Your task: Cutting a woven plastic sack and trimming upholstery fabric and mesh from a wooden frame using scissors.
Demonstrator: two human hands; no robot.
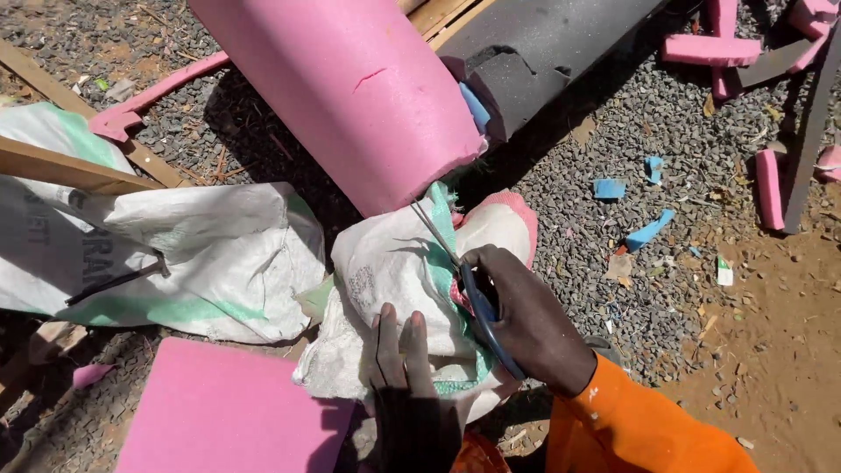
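Blue-handled metal scissors (pixel 477 302) are gripped in the right hand (pixel 526 320), blades open. A white woven plastic sack (pixel 394 271), lying on the gravel ground (pixel 631 175) below a big pink foam roll (pixel 350 88), is pressed flat by the left hand (pixel 407 385).

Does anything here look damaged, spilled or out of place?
Yes. The large pink foam roll has a short tear in its skin. Blue and pink foam scraps lie scattered over the grey gravel. The right hand holds blue-handled scissors at a white woven sack.
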